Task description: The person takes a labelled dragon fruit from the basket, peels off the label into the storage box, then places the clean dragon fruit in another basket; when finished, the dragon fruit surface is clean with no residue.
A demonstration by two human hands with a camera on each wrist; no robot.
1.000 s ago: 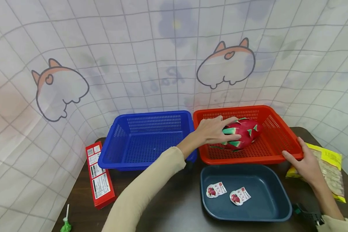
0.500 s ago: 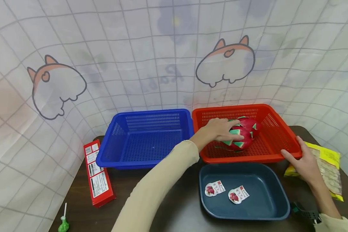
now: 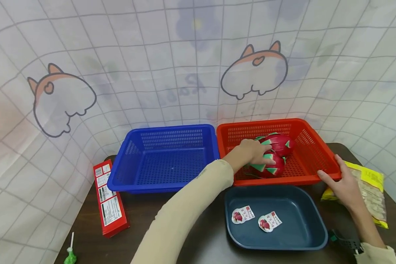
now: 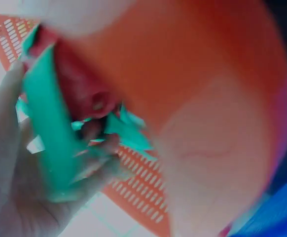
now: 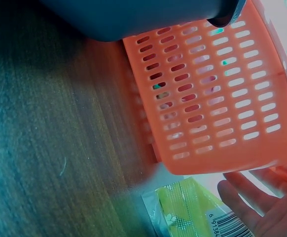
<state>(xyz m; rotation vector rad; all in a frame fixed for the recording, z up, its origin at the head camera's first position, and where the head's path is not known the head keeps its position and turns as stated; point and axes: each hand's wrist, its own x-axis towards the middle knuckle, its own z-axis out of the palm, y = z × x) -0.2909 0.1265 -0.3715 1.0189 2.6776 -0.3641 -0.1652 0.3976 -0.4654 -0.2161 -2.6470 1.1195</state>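
Note:
Two dragon fruits lie in the red basket (image 3: pixel 301 161), pink-red with green-tipped scales. My left hand (image 3: pixel 253 151) reaches into the basket and grips the nearer dragon fruit (image 3: pixel 274 167). The other dragon fruit (image 3: pixel 280 143) sits just behind it, partly covered by the fingers. In the left wrist view the fingers curl round a dragon fruit (image 4: pixel 79 79), though that picture is blurred. My right hand (image 3: pixel 348 187) holds the basket's near right corner, thumb on the rim. Its fingers (image 5: pixel 249 195) show at the rim in the right wrist view.
A blue basket (image 3: pixel 118 183) stands left of the red one. In front is a dark blue tray (image 3: pixel 300 220) with two dragon-fruit labels (image 3: pixel 270 221). A red box (image 3: pixel 111 205) and green lollipop (image 3: pixel 70 255) lie left, a yellow packet (image 3: pixel 373 194) right.
My left hand has moved right and toward the near side of the red basket with the dragon fruit, and the second fruit behind now shows more. The right hand keeps its place on the rim.

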